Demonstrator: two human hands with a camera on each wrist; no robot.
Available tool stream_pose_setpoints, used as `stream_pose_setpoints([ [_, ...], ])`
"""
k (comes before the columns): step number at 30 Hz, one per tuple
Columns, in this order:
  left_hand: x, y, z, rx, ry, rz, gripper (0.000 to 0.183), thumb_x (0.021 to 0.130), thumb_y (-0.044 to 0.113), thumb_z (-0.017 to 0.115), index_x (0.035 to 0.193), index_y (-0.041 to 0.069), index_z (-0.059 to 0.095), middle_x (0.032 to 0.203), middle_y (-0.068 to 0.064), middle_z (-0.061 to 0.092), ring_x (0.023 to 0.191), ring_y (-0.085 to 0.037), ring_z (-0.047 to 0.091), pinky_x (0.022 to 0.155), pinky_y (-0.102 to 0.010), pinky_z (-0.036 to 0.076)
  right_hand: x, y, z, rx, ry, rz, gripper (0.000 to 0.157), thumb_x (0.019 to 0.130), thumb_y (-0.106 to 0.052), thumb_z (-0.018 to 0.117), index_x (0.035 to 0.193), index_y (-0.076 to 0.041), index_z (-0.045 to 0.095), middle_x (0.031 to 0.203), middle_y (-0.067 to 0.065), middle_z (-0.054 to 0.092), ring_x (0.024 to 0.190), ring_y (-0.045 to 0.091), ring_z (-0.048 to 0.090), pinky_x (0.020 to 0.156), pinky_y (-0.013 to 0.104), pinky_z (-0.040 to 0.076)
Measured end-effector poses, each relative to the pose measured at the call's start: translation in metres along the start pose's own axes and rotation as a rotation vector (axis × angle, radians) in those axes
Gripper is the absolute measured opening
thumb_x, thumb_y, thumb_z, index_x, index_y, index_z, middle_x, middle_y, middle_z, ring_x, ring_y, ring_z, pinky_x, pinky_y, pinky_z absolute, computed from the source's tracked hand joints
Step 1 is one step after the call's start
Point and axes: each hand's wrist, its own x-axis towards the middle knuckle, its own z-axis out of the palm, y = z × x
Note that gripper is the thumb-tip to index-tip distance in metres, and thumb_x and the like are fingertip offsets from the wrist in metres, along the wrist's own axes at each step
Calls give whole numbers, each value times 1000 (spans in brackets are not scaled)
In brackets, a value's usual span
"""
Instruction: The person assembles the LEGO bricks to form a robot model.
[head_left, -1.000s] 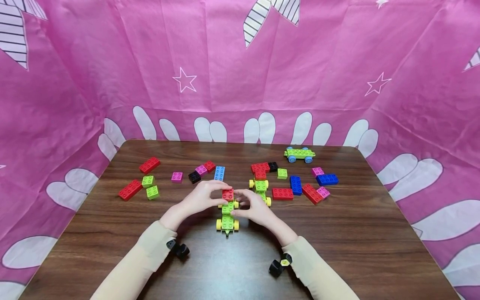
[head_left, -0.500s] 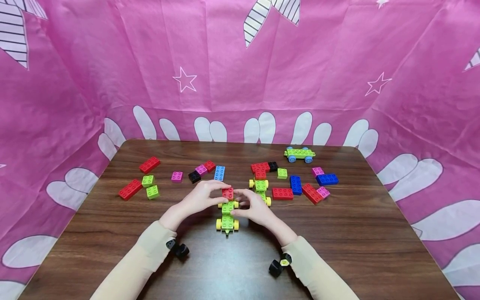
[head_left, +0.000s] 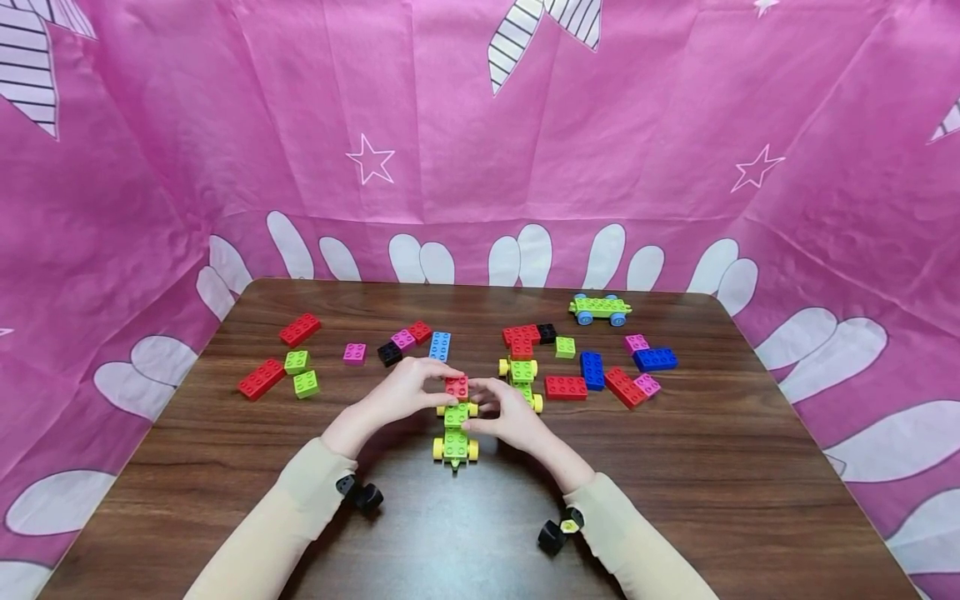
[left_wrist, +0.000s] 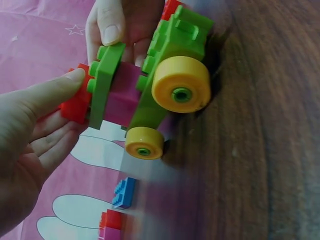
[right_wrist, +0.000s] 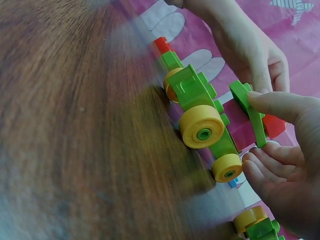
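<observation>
A toy car stands in front of me, a lime green wheeled base (head_left: 455, 446) with yellow wheels (left_wrist: 181, 84). On the base sits a magenta brick (left_wrist: 124, 92), and a lime green piece (right_wrist: 250, 112) lies across it, looking slightly tilted in the wrist views. A red brick (head_left: 456, 388) is at the far end of that piece. My left hand (head_left: 401, 392) pinches the red brick between thumb and fingers. From the other side, my right hand (head_left: 513, 414) pinches the lime green piece, its thumb on one edge and fingertips at the opposite edge.
Just behind my right hand stands a second yellow-wheeled car (head_left: 522, 372), near joined red bricks (head_left: 521, 337). A blue-wheeled base (head_left: 598, 308) is at the back right. Loose bricks lie on both sides, including a light blue brick (head_left: 439, 346) and a red brick (head_left: 261, 379).
Both hands keep their hold on the car's upper pieces. Only the left wrist has shifted very slightly forward and to the right.
</observation>
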Motion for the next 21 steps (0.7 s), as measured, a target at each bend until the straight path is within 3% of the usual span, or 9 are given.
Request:
stream_pose_setpoints([
  [6,1,3,-2,-14,-30,-32,33,87,17,71,117,4,68,110,-8,71,102,-19,65,86,-33,54,-1,-1,0,9,-1,5,59,82,-14,77,130,6,51,122,23,58,108,34,60,91,41,53],
  [11,1,3,-2,0,-37,-43,33,88,17,71,118,5,68,112,-7,71,103,-19,65,87,-34,54,0,-4,0,-4,-7,13,58,83,-8,75,131,9,49,123,26,57,109,38,59,92,45,52],
  [21,1,4,-2,9,-45,-52,33,90,17,68,121,4,67,115,-8,70,104,-18,65,87,-35,54,-11,-45,-9,-1,-20,6,53,83,-3,72,127,15,48,120,31,56,108,44,58,91,50,51],
])
